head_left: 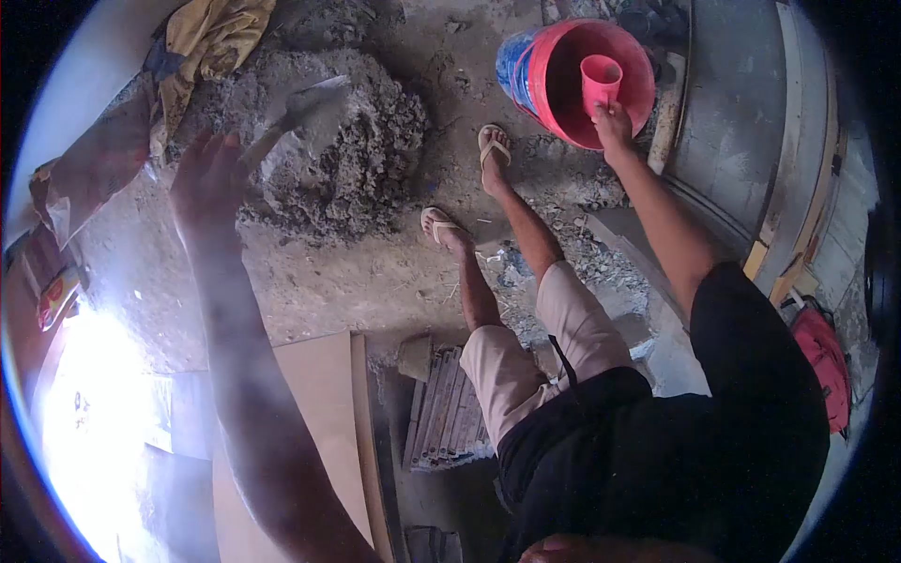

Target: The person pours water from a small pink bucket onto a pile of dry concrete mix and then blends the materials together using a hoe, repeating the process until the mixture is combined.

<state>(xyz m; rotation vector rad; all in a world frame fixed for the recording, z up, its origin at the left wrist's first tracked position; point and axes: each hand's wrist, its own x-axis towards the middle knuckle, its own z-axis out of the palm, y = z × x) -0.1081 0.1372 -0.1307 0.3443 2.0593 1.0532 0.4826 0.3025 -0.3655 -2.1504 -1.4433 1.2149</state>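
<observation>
My left hand (208,180) is wrapped round the handle of a trowel (314,98), whose blade lies over a heap of wet grey mortar (366,159). On the right, my right hand (614,128) grips a red plastic cup (601,79) by its handle. The cup is over the mouth of a red bucket (641,86), its open end facing the camera. What the cup holds cannot be made out. A blue container (514,70) shows beside the bucket.
Crumpled brown sacks (211,42) lie at the upper left. My sandalled feet are between heap and bucket. Long boards (793,141) and a pipe (668,117) stand at the right, near a red bag (820,361). Stacked strips (449,408) and brown panels (324,385) are lower down.
</observation>
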